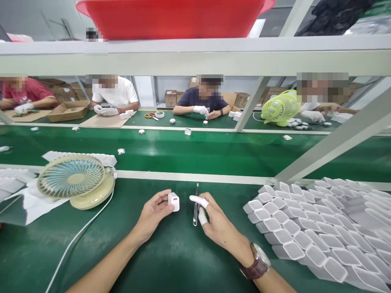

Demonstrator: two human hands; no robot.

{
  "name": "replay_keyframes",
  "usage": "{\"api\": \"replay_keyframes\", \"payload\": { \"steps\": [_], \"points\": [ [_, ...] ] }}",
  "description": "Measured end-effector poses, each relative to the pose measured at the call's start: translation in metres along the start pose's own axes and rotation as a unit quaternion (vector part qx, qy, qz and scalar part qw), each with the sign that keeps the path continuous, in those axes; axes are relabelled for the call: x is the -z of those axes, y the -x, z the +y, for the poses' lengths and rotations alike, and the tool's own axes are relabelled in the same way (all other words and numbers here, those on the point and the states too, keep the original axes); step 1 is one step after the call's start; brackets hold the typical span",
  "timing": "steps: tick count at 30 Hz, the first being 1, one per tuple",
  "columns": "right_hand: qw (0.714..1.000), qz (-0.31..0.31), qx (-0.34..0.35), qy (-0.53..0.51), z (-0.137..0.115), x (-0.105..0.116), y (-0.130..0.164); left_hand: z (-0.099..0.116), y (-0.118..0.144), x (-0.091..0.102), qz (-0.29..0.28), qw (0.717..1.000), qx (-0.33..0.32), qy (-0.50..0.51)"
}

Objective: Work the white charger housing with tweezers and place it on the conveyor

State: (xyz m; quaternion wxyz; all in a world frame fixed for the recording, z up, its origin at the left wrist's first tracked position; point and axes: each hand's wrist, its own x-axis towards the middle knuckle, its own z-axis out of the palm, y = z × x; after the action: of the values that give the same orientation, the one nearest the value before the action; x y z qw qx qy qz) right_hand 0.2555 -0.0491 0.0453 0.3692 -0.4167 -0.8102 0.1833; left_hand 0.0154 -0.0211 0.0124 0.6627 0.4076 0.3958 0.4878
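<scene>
Two bare hands meet over the green counter near its front edge: the left hand (pixel 154 213) pinches a small white plastic charger cube (pixel 174 202), the right hand (pixel 217 226), fingers in white rubber cots, grips slim metal tweezers (pixel 196 206) just beside it

On the green worktop (pixel 171 260), the left hand (pixel 152 215) pinches a small white charger (pixel 174 202); the right hand (pixel 216 224) grips tweezers (pixel 196 205). White sleeves (pixel 305 236) crowd the right edge, a fan (pixel 75 181) the left.
</scene>
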Motion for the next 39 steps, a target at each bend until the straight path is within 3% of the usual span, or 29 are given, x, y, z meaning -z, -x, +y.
{"api": "replay_keyframes", "payload": {
  "steps": [10,16,39],
  "points": [
    [0.986,0.125,0.074,-0.076,-0.005,-0.012,-0.002,0.006,0.003,-0.01,0.029,0.999,-0.01,-0.022],
    [0.988,0.115,0.047,-0.093,-0.013,-0.011,0.002,0.005,0.004,-0.011,0.034,0.999,-0.015,-0.036],
    [0.992,0.101,0.06,-0.037,-0.011,-0.022,0.007,0.0,0.004,-0.009,0.016,0.998,-0.022,-0.049]
  ]
}}
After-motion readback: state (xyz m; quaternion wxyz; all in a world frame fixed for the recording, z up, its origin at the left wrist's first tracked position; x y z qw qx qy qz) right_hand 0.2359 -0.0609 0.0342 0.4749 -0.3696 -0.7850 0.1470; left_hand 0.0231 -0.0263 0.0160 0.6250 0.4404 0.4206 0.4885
